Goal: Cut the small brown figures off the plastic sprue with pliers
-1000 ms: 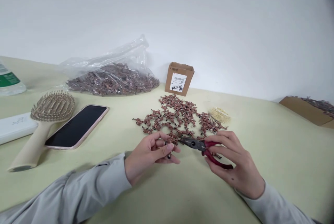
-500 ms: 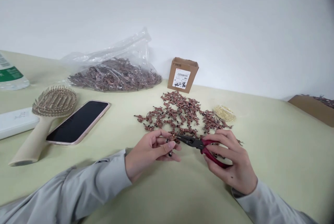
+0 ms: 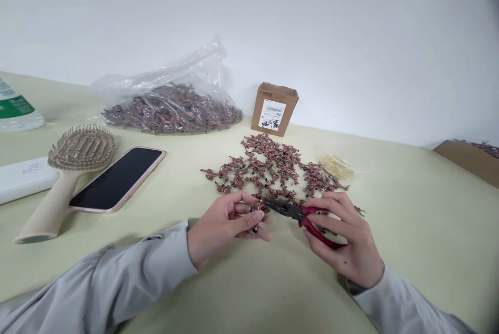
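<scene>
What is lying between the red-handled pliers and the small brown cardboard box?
In the head view, a loose pile of small brown figures lies there.

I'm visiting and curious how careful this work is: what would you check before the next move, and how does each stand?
1. Left grip holding the figure: ok.
2. Right grip around the pliers: ok.
3. Pliers shut on the figure: cannot tell, too small.
4. Pile clear of the pliers: cannot tell, they overlap in view.
5. Phone clear of both grips: ok.
</scene>
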Motion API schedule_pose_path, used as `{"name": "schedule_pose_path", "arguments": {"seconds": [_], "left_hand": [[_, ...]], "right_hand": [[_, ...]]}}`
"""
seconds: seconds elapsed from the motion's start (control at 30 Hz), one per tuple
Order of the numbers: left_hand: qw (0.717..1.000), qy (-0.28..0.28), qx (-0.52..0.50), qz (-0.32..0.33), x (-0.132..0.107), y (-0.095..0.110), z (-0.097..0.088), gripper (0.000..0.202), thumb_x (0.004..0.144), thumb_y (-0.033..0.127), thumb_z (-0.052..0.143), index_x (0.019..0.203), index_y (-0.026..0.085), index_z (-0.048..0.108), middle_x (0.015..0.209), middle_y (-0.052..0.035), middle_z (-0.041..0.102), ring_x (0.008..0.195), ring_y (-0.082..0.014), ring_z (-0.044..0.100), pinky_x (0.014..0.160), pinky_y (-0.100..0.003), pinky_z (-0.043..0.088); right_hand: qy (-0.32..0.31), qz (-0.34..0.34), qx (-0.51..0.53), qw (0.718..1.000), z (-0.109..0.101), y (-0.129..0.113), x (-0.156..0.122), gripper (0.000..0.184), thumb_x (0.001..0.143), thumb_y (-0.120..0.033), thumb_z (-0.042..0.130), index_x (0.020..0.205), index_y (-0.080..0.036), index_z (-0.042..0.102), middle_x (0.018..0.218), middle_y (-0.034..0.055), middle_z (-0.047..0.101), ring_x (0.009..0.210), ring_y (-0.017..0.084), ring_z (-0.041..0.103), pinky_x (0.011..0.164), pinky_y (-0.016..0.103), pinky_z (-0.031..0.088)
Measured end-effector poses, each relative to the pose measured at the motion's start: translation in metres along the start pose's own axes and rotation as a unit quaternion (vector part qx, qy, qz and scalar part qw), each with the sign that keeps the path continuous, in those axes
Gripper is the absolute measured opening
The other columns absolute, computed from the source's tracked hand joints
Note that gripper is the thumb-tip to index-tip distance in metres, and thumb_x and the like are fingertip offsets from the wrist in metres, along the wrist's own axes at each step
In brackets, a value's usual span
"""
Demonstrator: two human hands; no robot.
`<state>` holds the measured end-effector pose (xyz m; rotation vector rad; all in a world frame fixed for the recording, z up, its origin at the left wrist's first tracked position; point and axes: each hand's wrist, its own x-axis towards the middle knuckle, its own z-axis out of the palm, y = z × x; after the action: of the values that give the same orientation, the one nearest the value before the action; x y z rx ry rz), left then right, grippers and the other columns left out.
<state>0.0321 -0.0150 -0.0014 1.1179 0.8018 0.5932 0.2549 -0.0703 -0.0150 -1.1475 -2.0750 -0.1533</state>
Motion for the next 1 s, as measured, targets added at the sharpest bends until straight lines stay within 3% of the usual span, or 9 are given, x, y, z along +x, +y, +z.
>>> {"name": "schedule_pose_path", "arguments": {"seconds": [1.0], "left_hand": [[1.0, -0.01, 0.023, 0.006, 0.0001, -0.0015, -0.0006, 0.021, 0.073, 0.029, 0.058, 0.083, 0.018, 0.043, 0.081, -0.003, 0.063, 0.068, -0.0179, 0.066, 0.066, -0.027, 0.047]], "right_hand": [[-0.009, -0.009, -0.001, 1.0, -0.0018, -0.002, 0.0034, 0.018, 0.066, -0.012, 0.06, 0.082, -0.021, 0.062, 0.093, 0.0077, 0.06, 0.082, 0.022, 0.05, 0.077, 0.046, 0.041]]}}
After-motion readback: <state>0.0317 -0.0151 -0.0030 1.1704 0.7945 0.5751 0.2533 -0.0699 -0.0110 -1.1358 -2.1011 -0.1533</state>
